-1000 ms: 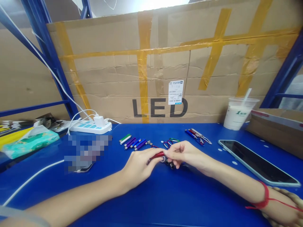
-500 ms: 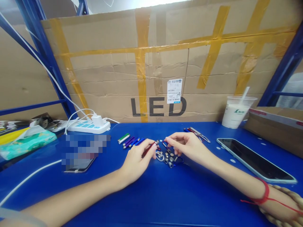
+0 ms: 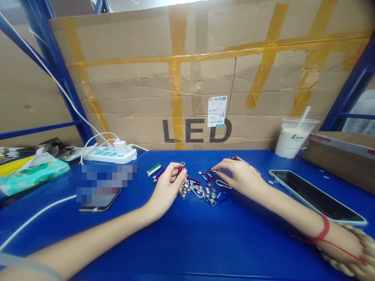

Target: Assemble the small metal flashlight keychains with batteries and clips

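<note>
My left hand [image 3: 164, 189] is closed around a red metal tube [image 3: 179, 170], with a silver end cap and loop pointing up. Its grip hides part of the tube. Below and beside it lie small silver caps [image 3: 184, 190] and a red carabiner [image 3: 193, 181]. My right hand [image 3: 238, 175] pinches with its fingertips at a green carabiner [image 3: 210, 169], mostly hidden, beside a purple carabiner [image 3: 207, 178]. A silver carabiner [image 3: 223, 184] lies under that hand. Nearer me are another silver carabiner [image 3: 197, 192], several silver caps [image 3: 211, 195] and a blue carabiner [image 3: 223, 197].
Purple tubes [image 3: 159, 174] and a green tube [image 3: 154, 169] lie left of my left hand. A phone [image 3: 316, 197] and a drink cup [image 3: 293, 138] are at right. A power strip [image 3: 109, 155] and another phone [image 3: 101, 201] are at left. A cardboard sheet [image 3: 131, 97] stands behind.
My left hand has moved left with the red tube, away from the pile, and the tube's silver end now points up. My right hand has shifted slightly right and back, uncovering more carabiners.
</note>
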The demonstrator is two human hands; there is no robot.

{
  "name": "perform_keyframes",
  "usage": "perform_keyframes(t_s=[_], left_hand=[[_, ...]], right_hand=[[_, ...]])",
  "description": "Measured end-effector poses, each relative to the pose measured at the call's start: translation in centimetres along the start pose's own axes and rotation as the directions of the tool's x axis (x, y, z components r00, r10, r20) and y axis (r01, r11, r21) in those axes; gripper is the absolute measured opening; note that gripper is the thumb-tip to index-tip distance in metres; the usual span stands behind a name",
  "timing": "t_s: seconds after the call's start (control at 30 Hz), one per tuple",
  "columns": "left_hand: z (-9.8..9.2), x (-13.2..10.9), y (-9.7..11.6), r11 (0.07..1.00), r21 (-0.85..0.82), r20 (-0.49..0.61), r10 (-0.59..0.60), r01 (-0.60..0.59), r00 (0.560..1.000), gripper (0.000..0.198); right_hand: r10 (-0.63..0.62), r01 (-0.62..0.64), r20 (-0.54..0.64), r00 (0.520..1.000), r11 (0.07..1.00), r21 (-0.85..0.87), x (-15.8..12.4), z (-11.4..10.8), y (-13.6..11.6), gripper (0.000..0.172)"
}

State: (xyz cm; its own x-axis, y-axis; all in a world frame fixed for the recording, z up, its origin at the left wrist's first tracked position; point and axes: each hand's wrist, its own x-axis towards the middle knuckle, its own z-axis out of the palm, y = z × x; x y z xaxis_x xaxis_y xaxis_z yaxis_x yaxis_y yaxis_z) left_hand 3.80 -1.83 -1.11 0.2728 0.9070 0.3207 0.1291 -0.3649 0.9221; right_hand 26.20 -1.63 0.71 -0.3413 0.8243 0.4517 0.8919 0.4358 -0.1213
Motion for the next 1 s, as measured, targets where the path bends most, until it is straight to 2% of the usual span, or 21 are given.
perform_keyframes(t_s=[0.17, 0.43, 0.53, 0.77, 0.9, 1.0], left_hand=[[0.0, 0.1, -0.1, 1.0, -0.002, -0.034, -0.026, 0.026, 0.999, 0.018], [-0.1, 0.1, -0.3, 1.0, 0.01, -0.064, -0.019, 0.02, 0.998, 0.026], [-0.1, 0.2, -0.4, 1.0, -0.011, -0.065, -0.019, 0.018, 0.998, 0.028], [-0.1, 0.1, -0.5, 1.0, 0.003, -0.048, -0.001, 0.001, 0.999, 0.03], [0.0, 0.0, -0.5, 1.0, 0.022, -0.033, 0.0, 0.0, 0.999, 0.031], [0.0, -0.1, -0.3, 0.999, 0.041, -0.019, -0.005, 0.006, 1.0, 0.031]], right_hand=[[-0.197, 0.179, 0.127, 0.972, 0.974, 0.139, 0.0, 0.7, 0.2, 0.031], [-0.259, 0.182, 0.283, 0.924, 0.945, 0.27, -1.0, 0.3, -2.2, 0.05], [-0.248, 0.178, 0.262, 0.933, 0.948, 0.264, -1.0, 0.5, -2.3, 0.046], [-0.164, 0.144, 0.138, 0.977, 0.979, 0.144, -0.6, 0.6, -2.0, 0.024], [-0.115, 0.091, 0.124, 0.986, 0.979, 0.184, -0.6, 0.8, -2.3, 0.012], [-0.094, 0.071, 0.09, 0.991, 0.97, 0.231, -0.5, 1.0, -2.4, 0.011]])
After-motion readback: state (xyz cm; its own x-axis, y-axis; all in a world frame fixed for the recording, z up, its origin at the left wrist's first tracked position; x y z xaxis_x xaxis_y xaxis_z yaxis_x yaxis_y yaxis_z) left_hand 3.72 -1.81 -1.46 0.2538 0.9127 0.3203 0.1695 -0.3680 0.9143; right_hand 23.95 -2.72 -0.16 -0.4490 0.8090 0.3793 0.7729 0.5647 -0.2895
